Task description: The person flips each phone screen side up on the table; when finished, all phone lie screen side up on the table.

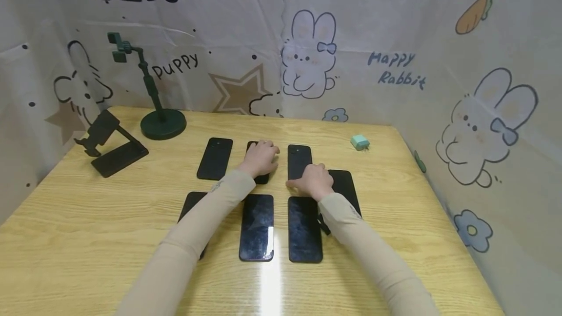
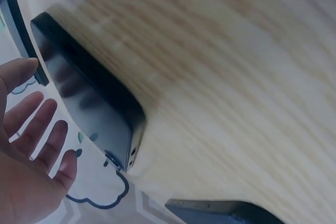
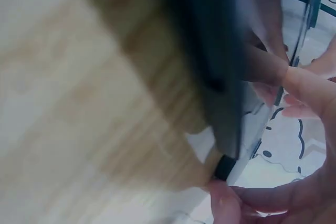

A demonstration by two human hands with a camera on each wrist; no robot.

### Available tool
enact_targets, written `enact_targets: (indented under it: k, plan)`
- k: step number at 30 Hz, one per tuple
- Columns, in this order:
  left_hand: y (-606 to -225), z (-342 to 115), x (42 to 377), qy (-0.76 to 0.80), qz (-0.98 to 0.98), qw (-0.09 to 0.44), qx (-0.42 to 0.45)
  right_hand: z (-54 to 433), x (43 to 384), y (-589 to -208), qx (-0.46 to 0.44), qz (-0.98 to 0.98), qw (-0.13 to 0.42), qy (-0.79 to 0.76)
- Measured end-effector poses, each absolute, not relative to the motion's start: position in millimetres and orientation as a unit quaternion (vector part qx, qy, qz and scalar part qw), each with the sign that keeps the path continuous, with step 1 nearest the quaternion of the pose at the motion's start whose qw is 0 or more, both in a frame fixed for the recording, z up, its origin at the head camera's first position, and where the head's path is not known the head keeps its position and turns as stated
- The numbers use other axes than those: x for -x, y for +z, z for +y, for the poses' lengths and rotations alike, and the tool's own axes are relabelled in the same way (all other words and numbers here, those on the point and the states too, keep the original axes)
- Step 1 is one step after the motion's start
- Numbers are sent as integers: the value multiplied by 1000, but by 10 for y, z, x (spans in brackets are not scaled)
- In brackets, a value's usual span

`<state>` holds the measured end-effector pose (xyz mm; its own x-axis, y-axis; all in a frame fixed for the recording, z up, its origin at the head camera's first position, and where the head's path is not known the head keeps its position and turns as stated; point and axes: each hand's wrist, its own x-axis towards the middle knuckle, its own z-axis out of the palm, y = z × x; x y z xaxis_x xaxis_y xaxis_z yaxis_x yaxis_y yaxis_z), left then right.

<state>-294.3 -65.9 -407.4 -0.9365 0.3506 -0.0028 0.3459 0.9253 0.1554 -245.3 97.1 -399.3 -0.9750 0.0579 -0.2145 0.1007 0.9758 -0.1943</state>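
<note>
In the head view, my left hand point(image 1: 260, 158) is over a black smartphone point(image 1: 264, 178) in the back row, hiding its middle. Its fingers look spread and relaxed in the left wrist view, beside a phone point(image 2: 89, 93). My right hand point(image 1: 312, 180) reaches across the lower end of another back-row smartphone point(image 1: 300, 156), thumb at one side and fingers at the other, gripping it by its edges. Right of that hand lies a black phone point(image 1: 345, 184), partly covered by the sleeve. A blurred dark phone edge point(image 3: 210, 61) fills the foreground of the right wrist view.
Nearer me lie a glossy phone point(image 1: 256, 228), a second dark phone point(image 1: 305, 230) and one half under the left sleeve point(image 1: 192, 204). Another phone point(image 1: 215, 158) is back left. A folding stand point(image 1: 118, 160), a green phone holder point(image 1: 163, 125) and a charger plug point(image 1: 360, 142) stand farther back.
</note>
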Motion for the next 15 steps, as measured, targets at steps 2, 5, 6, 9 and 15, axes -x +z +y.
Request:
enact_targets:
  k: [2, 5, 6, 9, 15]
  plan:
    - [-4083, -638, 2955, 81, 981, 22, -177, 968, 2462, -4006, -37, 990, 98, -93]
    - [-4100, -603, 2974, 83, 980, 33, -177, 964, 2470, -4017, -33, 992, 92, -85]
    - [-4105, -590, 2980, 84, 980, 36, -177, 963, 2472, -4019, -33, 992, 91, -84]
    - [-4121, -550, 2999, 83, 979, 41, -179, 964, 2476, -4021, -32, 992, 87, -83]
    - [-4149, -491, 3039, 77, 979, 49, -184, 966, 2464, -4038, -27, 993, 83, -85]
